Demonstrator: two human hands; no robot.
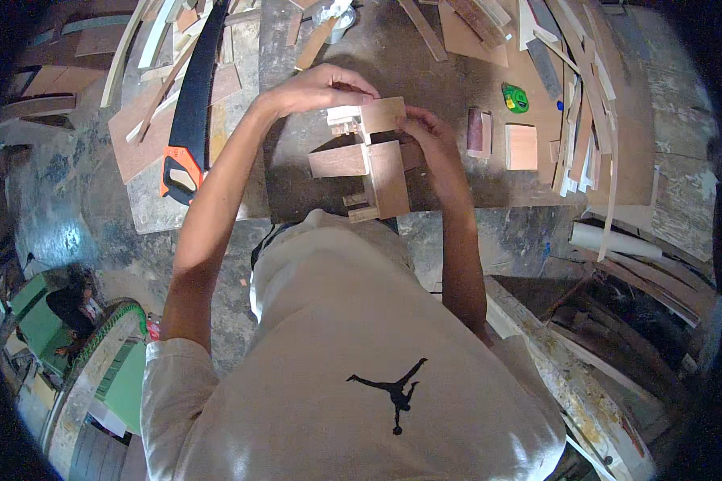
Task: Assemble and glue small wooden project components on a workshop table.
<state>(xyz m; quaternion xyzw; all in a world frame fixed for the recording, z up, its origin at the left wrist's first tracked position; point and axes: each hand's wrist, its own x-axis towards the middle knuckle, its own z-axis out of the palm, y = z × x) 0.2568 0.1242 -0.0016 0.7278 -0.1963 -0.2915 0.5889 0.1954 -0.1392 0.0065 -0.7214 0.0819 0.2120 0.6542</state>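
Note:
In front of me at the table's near edge is a small wooden assembly (389, 180) made of thin panels and blocks, with a side panel (338, 161) sticking out to the left. A small square wooden panel (386, 115) forms its far end. My left hand (321, 90) reaches round from the left, its fingertips closed on that panel's far left corner. From the right, my right hand (431, 132) grips the same panel's right edge with bent fingers. Part of each hand's fingers is hidden behind the wood.
A handsaw (192, 120) with an orange handle lies left on the worktable (293, 180). Wood strips (590, 104) pile up at the right. A green tape measure (515, 98), a wooden block (521, 147), a dark red-brown block (479, 133) and a small tub (341, 24) stand around the work.

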